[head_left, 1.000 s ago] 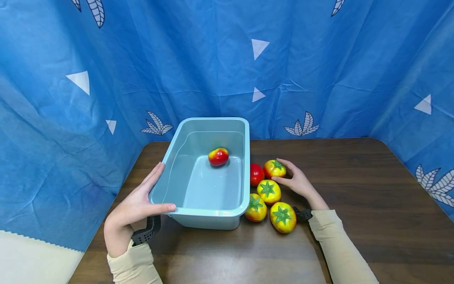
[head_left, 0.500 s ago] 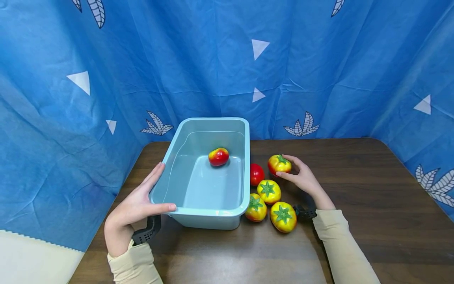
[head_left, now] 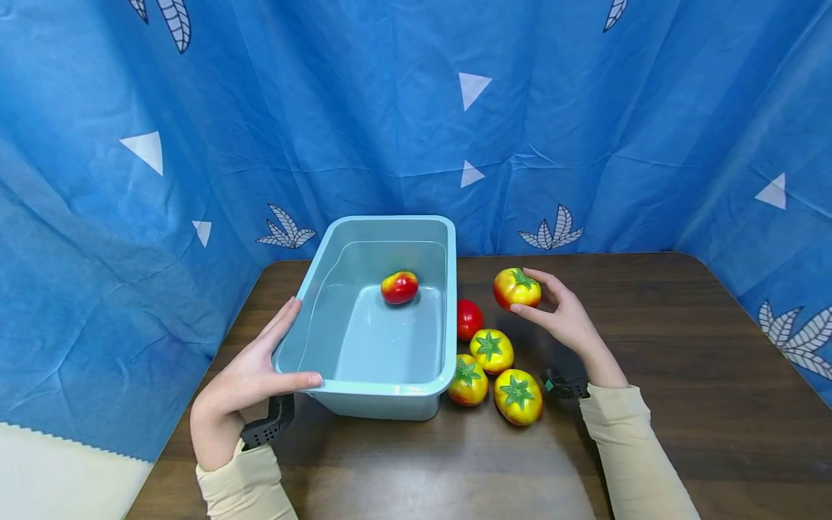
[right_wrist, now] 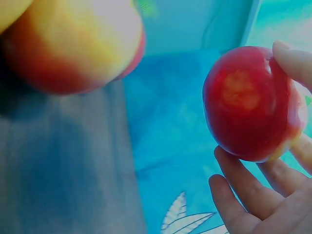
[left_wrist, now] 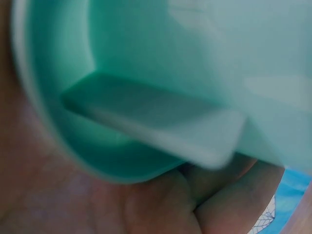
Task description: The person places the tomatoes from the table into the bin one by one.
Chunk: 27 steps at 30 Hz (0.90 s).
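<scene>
A light blue plastic tub (head_left: 383, 388) stands on the table, and my left hand (head_left: 240, 379) grips its near left corner. The thumb lies over the rim while the fingers go along the outer side; in the left wrist view, the fingers (left_wrist: 229, 195) show below the rim. To the right of the tub, my right hand (head_left: 572, 321) pinches a red and yellow toy tomato (head_left: 516, 289) between thumb and fingers. In the right wrist view, this tomato's red underside (right_wrist: 243, 102) is seen off the table. Another toy tomato (head_left: 399, 287) lies inside the tub.
Several more tomatoes cluster against the tub's right side: a red one (head_left: 469, 319) at the back, a yellow one (head_left: 492, 351) beside it and another (head_left: 518, 397) nearest me. A blue curtain (head_left: 390, 144) encloses the back and sides of the dark wooden table (head_left: 682, 361).
My right hand has lifted the tomato from the cluster, moving it up, slightly back and to the right. The left hand and the tub stay put.
</scene>
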Tool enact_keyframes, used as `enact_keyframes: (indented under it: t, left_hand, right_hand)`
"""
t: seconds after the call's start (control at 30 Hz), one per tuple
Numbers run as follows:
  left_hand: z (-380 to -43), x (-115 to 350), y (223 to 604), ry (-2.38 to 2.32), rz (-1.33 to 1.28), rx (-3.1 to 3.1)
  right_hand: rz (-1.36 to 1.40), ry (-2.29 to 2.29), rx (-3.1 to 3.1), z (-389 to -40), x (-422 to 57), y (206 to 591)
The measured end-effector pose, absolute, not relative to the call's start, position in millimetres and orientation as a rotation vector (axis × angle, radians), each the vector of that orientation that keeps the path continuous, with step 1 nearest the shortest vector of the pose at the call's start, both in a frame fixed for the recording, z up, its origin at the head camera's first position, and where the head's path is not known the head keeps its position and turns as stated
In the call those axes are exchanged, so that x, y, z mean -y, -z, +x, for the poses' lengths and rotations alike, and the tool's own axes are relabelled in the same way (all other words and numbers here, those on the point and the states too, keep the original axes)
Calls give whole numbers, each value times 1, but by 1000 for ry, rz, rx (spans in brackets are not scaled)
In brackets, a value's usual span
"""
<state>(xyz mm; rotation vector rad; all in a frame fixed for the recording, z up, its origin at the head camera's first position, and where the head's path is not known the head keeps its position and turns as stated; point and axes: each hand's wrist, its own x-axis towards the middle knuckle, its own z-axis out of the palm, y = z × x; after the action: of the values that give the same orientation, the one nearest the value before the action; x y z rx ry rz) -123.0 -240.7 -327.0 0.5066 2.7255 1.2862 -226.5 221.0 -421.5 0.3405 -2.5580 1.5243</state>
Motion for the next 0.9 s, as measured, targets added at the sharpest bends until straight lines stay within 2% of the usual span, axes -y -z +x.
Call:
enact_keyframes:
  t: [0.2, 0.63, 0.9]
  left_hand:
    - [-123, 240, 327, -1300, 501, -2719]
    - [-123, 240, 327, -1300, 495, -2718]
    - [-123, 240, 327, -1302, 505, -2719]
  right_hand:
    - [382, -1563, 2534, -202, -208, 382]
    - [415, -1593, 2485, -166, -188, 333]
    - [523, -1615, 2402, -164, -188, 334]
